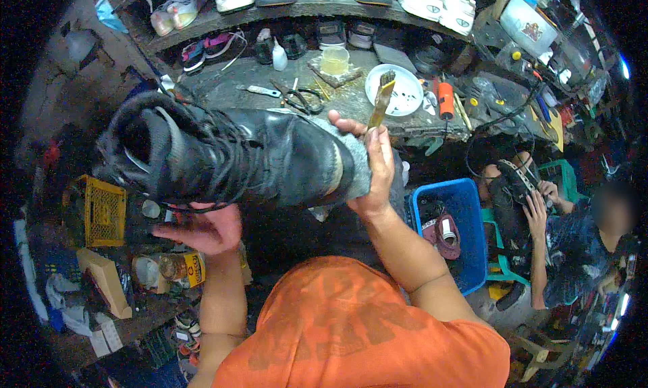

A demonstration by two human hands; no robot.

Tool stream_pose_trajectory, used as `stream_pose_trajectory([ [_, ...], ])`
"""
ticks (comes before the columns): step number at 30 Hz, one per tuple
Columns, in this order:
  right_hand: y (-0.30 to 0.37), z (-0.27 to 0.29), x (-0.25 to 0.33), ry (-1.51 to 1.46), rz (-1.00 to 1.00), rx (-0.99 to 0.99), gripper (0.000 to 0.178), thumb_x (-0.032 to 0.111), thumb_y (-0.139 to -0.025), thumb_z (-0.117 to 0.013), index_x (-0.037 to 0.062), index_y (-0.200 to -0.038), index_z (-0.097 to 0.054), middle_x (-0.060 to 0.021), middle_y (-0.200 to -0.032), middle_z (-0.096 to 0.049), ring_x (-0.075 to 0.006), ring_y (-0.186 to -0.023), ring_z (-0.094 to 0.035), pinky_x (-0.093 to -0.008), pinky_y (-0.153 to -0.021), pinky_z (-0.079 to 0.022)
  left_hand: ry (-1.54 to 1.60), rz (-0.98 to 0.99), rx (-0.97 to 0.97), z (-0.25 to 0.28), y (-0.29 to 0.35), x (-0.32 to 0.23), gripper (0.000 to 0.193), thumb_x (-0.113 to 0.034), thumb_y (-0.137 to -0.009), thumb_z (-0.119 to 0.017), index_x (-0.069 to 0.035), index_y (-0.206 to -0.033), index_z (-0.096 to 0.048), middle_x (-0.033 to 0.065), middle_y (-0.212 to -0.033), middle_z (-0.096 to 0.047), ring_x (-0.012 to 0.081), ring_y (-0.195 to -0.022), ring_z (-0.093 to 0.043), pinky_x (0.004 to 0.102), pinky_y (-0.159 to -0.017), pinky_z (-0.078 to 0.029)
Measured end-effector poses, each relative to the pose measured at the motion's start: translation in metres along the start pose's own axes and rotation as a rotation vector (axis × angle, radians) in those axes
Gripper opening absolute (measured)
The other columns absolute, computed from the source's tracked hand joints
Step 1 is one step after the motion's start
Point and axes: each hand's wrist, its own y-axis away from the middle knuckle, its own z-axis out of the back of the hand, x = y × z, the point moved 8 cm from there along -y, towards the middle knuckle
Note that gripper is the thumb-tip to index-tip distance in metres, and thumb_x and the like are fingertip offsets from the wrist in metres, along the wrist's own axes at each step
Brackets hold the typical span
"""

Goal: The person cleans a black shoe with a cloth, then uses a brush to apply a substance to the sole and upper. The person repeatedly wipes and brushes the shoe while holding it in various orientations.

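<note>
A black lace-up boot [290,160] lies sideways in front of me, its opening to the left and its toe to the right. My left hand [214,227] supports it from below near the heel, thumb stretched out to the left; the fingers are partly hidden behind the boot. At the toe, my right hand [378,169] grips a small worn brush [383,101], bristles pointing up. That hand also touches a rough grey surface [360,160] at the toe end; I cannot tell whether it belongs to the boot.
On the far bench are a white plate [410,84], a tub of yellowish stuff [335,61], scissors [302,102], a white bottle [279,55] and an orange cylinder [445,100]. Shoes line the shelf [304,10]. A blue bin [480,253] holds a maroon shoe; beyond it, a person handles footwear [516,179].
</note>
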Motion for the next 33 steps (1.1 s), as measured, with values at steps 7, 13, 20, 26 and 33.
stream_pose_trajectory([
  [7,0.006,-0.034,-0.037,0.148,0.032,0.093,0.019,0.018,-0.105,-0.059,0.0034,-0.114,-0.052,-0.0205,-0.115,-0.070,-0.0327,-0.116,-0.067,-0.0429,-0.096,-0.057,0.102,0.262,0.125,0.035,-0.024,0.007,0.102,-0.087,-0.078,-0.054,-0.018,-0.152,-0.048,0.0056,-0.158,-0.045,0.0336,-0.145,-0.040,0.0571,-0.123,-0.024],
  [13,-0.056,0.026,-0.032,0.862,-0.214,0.029,0.024,0.016,-0.091,-0.079,-0.0001,-0.109,-0.075,-0.0052,-0.088,-0.073,-0.0100,-0.063,-0.065,-0.0260,-0.059,-0.055,-0.176,0.197,-0.110,0.149,-0.011,-0.080,0.091,-0.078,-0.082,-0.060,-0.014,-0.147,-0.054,0.0101,-0.148,-0.056,0.0373,-0.135,-0.051,0.0588,-0.116,-0.037],
  [20,-0.097,0.002,-0.056,0.992,-0.303,0.230,0.021,0.011,-0.088,-0.080,-0.0033,-0.103,-0.075,-0.0100,-0.090,-0.075,-0.0143,-0.070,-0.070,-0.0272,-0.065,-0.057,-0.396,0.038,-0.508,0.190,0.012,-0.127,0.095,-0.079,-0.078,-0.064,-0.011,-0.143,-0.057,0.0128,-0.145,-0.058,0.0383,-0.133,-0.054,0.0570,-0.114,-0.041],
  [26,-0.100,-0.017,-0.107,0.497,-0.503,0.052,0.023,0.020,-0.097,-0.073,0.0004,-0.107,-0.068,-0.0007,-0.074,-0.060,-0.0095,-0.056,-0.057,-0.0258,-0.054,-0.052,-0.623,-0.159,-0.693,0.157,0.038,-0.152,0.110,-0.084,-0.071,-0.066,-0.009,-0.149,-0.046,0.0131,-0.151,-0.050,0.0357,-0.137,-0.049,0.0537,-0.114,-0.040],
  [33,-0.133,-0.105,-0.157,0.326,-0.302,0.292,0.024,0.017,-0.103,-0.063,0.0012,-0.120,-0.058,-0.0080,-0.097,-0.066,-0.0178,-0.084,-0.069,-0.0336,-0.074,-0.063,-0.706,-0.001,-0.690,0.166,0.070,-0.136,0.112,-0.075,-0.073,-0.073,-0.008,-0.154,-0.034,0.0129,-0.156,-0.042,0.0325,-0.141,-0.043,0.0486,-0.117,-0.035],
])
